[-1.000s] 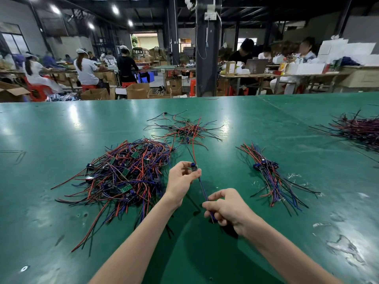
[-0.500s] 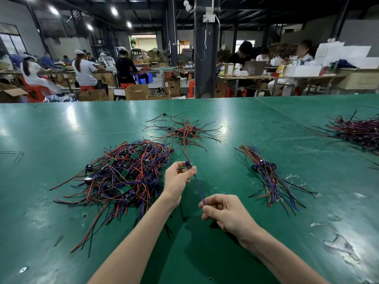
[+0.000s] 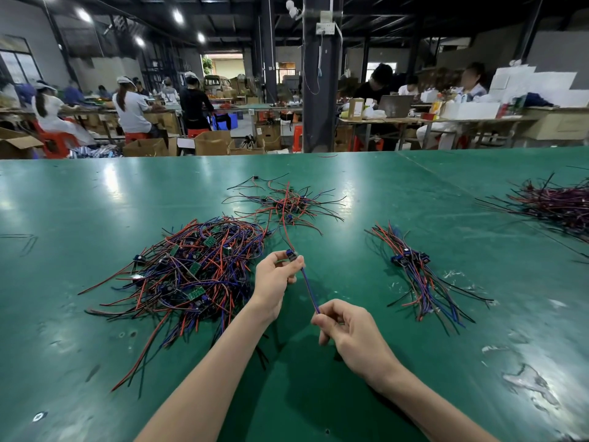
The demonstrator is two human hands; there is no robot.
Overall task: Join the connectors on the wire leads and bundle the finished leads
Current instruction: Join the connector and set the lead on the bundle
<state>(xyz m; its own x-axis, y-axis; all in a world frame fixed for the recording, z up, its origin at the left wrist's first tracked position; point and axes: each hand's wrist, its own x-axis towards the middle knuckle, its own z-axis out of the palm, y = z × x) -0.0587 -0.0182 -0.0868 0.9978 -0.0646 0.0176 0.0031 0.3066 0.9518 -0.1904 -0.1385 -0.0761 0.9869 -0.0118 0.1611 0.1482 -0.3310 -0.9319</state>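
My left hand (image 3: 276, 280) pinches a small blue connector (image 3: 290, 254) above the green table (image 3: 95, 199). A blue-purple lead (image 3: 309, 287) runs from it down to my right hand (image 3: 345, 327), which pinches the wire's lower end. A red and black lead rises from the connector toward the small far pile (image 3: 287, 204). A large tangled pile of red, blue and black leads with green boards (image 3: 194, 269) lies left of my left hand. An aligned bunch of leads with blue connectors (image 3: 414, 269) lies to the right.
Another dark pile of leads (image 3: 554, 202) lies at the far right of the table. Pale scuffed patches (image 3: 529, 384) mark the mat near the right front. Beyond the table stand a dark pillar (image 3: 318, 90), cardboard boxes and several seated workers.
Both hands have drifted slightly left and away from me with the lead still stretched between them. My right hand's grip has shifted along the blue wire.
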